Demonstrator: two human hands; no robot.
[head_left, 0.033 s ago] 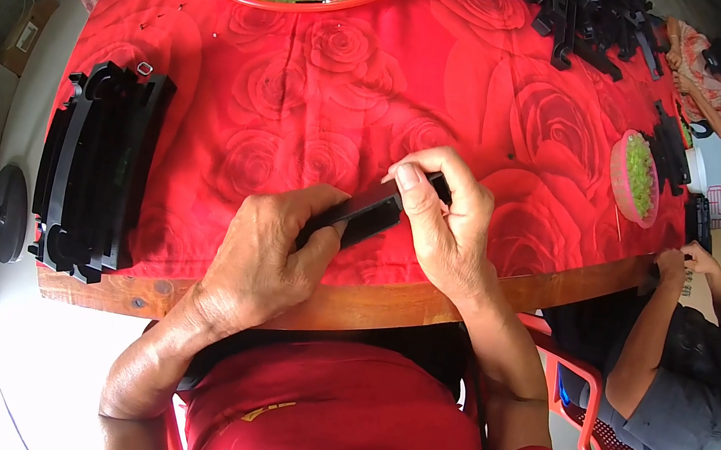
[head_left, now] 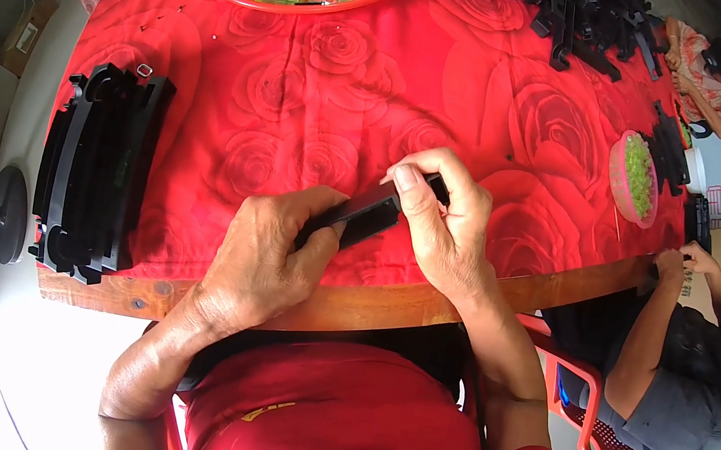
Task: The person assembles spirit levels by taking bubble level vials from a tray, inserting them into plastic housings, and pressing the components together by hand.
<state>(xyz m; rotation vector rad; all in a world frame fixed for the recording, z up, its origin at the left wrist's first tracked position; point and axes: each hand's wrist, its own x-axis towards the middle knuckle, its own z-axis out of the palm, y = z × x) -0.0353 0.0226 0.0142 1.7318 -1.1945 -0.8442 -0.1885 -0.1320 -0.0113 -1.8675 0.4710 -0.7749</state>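
Between my two hands is a long black plastic piece with a channel-like shape [head_left: 371,213], held at a slant above the red tablecloth near the table's front edge. My left hand [head_left: 268,247] is closed round its lower left end. At the upper right end, my right hand [head_left: 441,215] grips it between thumb and fingers. The ends of the piece are partly hidden by my fingers. On the left of the table lies a stack of long black plastic parts [head_left: 100,170], side by side, apart from my hands.
An orange-rimmed basin [head_left: 297,10] holds yellow-green clear pieces and black strips at the back. Black parts [head_left: 571,16] lie heaped at the far right. A pink bowl [head_left: 621,179] of small green pieces stands right. A co-worker [head_left: 681,378] sits on my right; others are farther off.
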